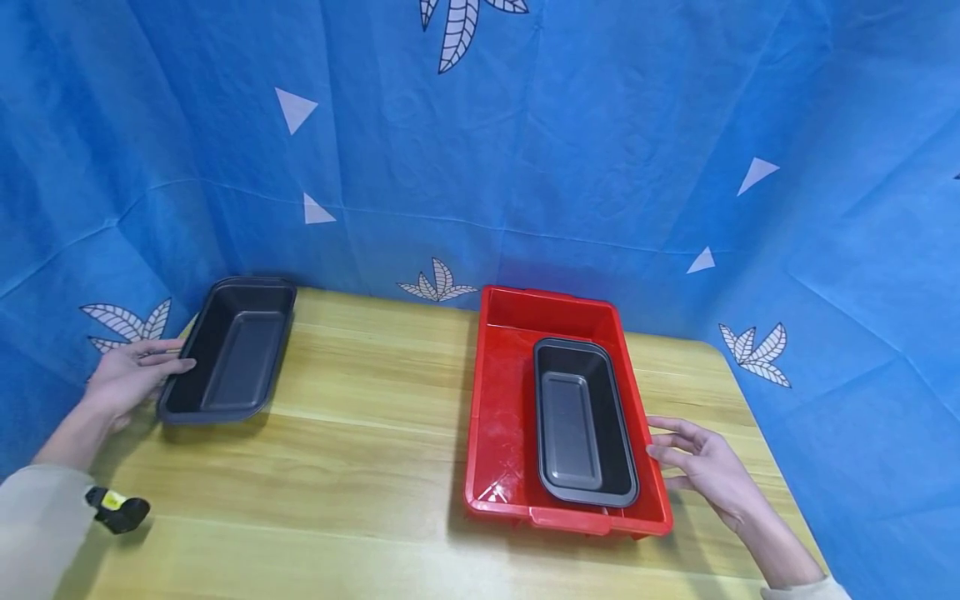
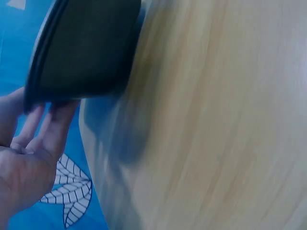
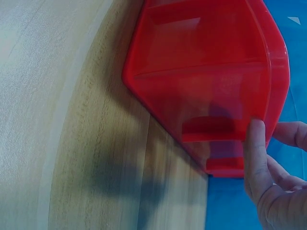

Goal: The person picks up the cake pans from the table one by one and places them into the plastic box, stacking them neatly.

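At the left of the table, a dark loaf pan (image 1: pixel 247 358) has its long left rim gripped by my left hand (image 1: pixel 135 375). The left wrist view shows the thumb at the rim and the other fingers beneath the pan (image 2: pixel 91 52), whose shadow falls on the wood. My right hand (image 1: pixel 705 467) holds the right rim of a red plastic tray (image 1: pixel 506 400); in the right wrist view one finger lies against the outer wall (image 3: pixel 201 100) and another digit is over the rim. A second dark loaf pan (image 1: pixel 572 429) rests inside the tray, toward its right side.
The light wooden table (image 1: pixel 360 467) stretches between the pan and the tray. A blue cloth (image 1: pixel 585 150) with white leaf and triangle prints hangs behind and on both sides. A small black device (image 1: pixel 116 508) with a yellow label sits by the left sleeve.
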### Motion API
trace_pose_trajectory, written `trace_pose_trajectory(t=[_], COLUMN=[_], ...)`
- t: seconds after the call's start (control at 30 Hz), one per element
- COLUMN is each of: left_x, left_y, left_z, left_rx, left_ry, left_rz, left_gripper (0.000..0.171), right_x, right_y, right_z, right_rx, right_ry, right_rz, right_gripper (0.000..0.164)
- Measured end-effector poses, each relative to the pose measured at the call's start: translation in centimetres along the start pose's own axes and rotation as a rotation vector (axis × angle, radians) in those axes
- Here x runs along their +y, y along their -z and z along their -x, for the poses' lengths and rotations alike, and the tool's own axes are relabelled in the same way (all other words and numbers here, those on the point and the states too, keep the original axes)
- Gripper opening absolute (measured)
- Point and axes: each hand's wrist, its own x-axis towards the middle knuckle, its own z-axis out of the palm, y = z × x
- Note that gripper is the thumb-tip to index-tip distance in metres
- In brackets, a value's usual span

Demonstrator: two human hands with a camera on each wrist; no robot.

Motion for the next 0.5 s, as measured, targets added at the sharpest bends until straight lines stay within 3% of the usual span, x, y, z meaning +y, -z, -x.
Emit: trace_pose_trajectory(t=[0.27,0.5], left_x=[1.5,2.8], left_y=[-1.5,-3.3], left_z=[0.3,0.9], left_rx=[-0.006,0.046], left_ry=[-0.022,-0.037], left_rz=[0.026,0.047], left_gripper=[0.021,0.029], right_x=[0.0,0.0], right_y=[-0.1,0.0], right_z=[0.0,0.0], right_rx=[0.004,-0.005], right_ry=[-0.005,-0.006], right_rz=[-0.001,-0.002], right_gripper=[0.065,0.065])
